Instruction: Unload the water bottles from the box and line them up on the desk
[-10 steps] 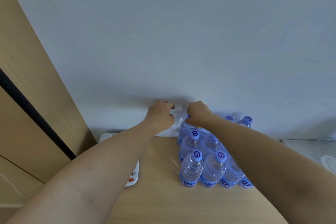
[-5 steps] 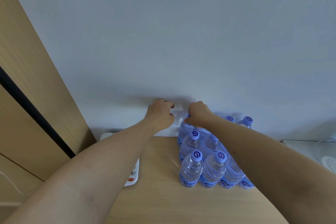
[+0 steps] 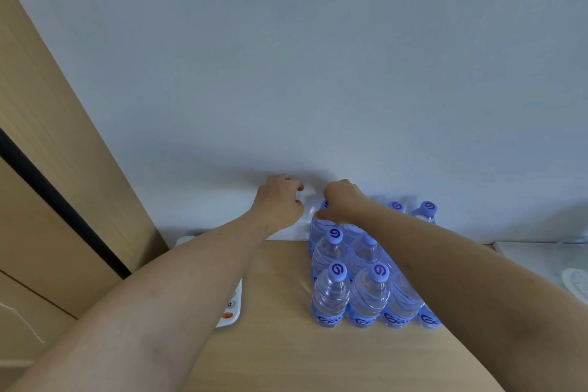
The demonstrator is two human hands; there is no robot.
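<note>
Two hands at back row: left hand (image 3: 280,200) curled, contents unclear; right hand (image 3: 342,200) gripping clear blue-capped water bottle (image 3: 321,226). I'd seat it square against neighbours on tan wooden counter (image 3: 273,344).

This looks like a hotel room or a small office. A light wood table (image 3: 286,344) stands against a plain pale wall (image 3: 318,57), and on the left rises a matching wood panel (image 3: 63,169) with a dark vertical strip, like a wardrobe or door. A white desk phone (image 3: 230,309) with keypad buttons, a hash key and an orange button lies at the table's left edge. Small identical water bottles (image 3: 350,289) with purple caps stand packed in rows on the table. At the far right lies a white surface (image 3: 541,258); what it carries is too blurred to tell.
</note>
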